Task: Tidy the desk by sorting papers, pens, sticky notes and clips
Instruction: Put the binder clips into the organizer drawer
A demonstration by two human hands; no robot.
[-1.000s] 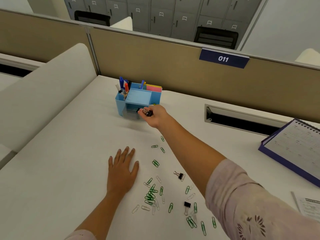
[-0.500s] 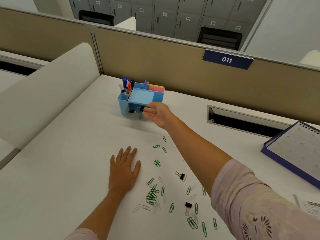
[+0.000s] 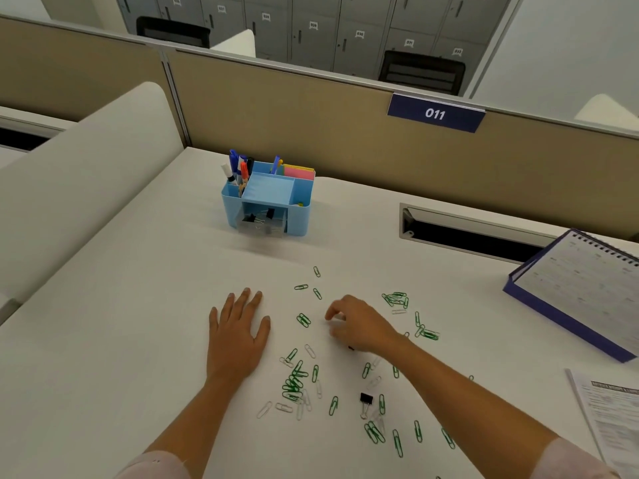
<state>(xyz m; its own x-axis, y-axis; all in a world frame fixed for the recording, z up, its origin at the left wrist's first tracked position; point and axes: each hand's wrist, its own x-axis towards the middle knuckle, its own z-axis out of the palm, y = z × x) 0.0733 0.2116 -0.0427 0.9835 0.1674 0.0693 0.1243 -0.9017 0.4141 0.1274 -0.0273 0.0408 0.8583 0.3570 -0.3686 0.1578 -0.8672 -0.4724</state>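
Beige partitions [image 3: 311, 133] closed off the far side of the white bench [image 3: 103, 340]. On it stood a blue organiser [image 3: 297, 216], with pens [image 3: 238, 169] and sticky notes [image 3: 299, 172] in its top slots. Its clear drawer [image 3: 262, 224], holding black clips, was open toward the person. Paper clips [image 3: 294, 385], green and silver, lay scattered across the near middle.

The left hand [image 3: 238, 337] lay flat with fingers straight, just left of the scatter, holding nothing. The right hand [image 3: 359, 328] was low over the clips with fingers curled down. A black speck showed under its heel, but whether the fingers pinched anything could not be told.

One binder clip [image 3: 366, 402] sat plainly exposed, nearer the body than the right hand and almost straight back from it. Its black body pointed away from the person and its wire handles toward them. The right hand was clearly the nearer of the two hands. The drawer lay well apart, ahead and to the left, so any clip picked up would likely need a long forward reach.

A calendar [image 3: 570, 292] and papers [image 3: 615, 420] lay at the right edge.
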